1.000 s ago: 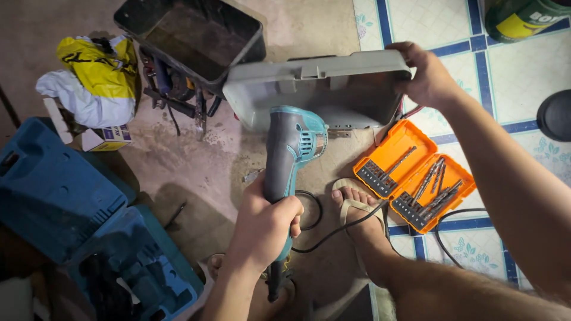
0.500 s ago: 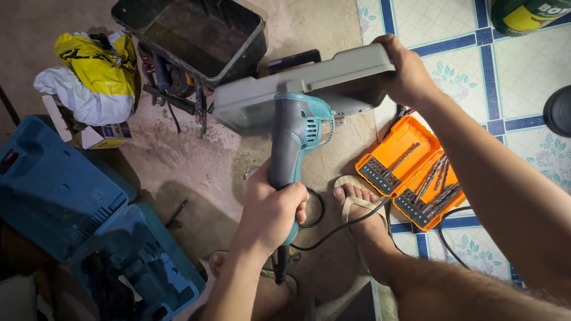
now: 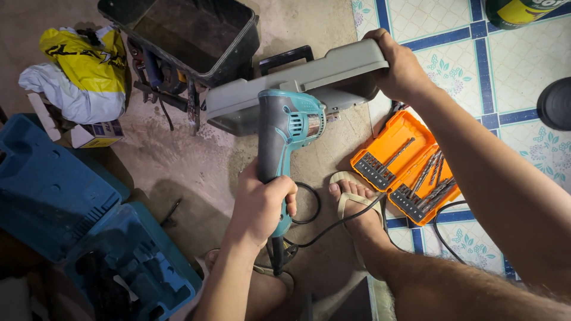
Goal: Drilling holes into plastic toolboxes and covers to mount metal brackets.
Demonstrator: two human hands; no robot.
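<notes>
Since a second ago we have brought the teal electric drill (image 3: 284, 142) forward, so that its nose now sits against the underside of the grey plastic tray (image 3: 297, 80), and the tray has tilted up and swung nearer to us. Our left hand (image 3: 262, 205) is wrapped tight round the drill's handle, fingers closed over the grip. Our right hand (image 3: 401, 68) clamps the tray's right end, thumb on top and fingers underneath, holding it in the air above the concrete floor (image 3: 196, 172).

We judge the main risk to be the tray itself: held at one end only, it could twist or jump out of our right-hand grip if the drill bites. The nose of the drill is hidden behind the tray's edge, so we cannot tell exactly where it meets the plastic.

Below, the black cord (image 3: 333, 223) loops across the sandalled foot (image 3: 357, 205), and a snag there could jerk the drill sideways. Just to the right of that foot lies the open orange bit case (image 3: 410, 166), where a dropped tray could scatter the bits. Further left the blue tool case (image 3: 77, 220) lies open, well apart from our hands.
</notes>
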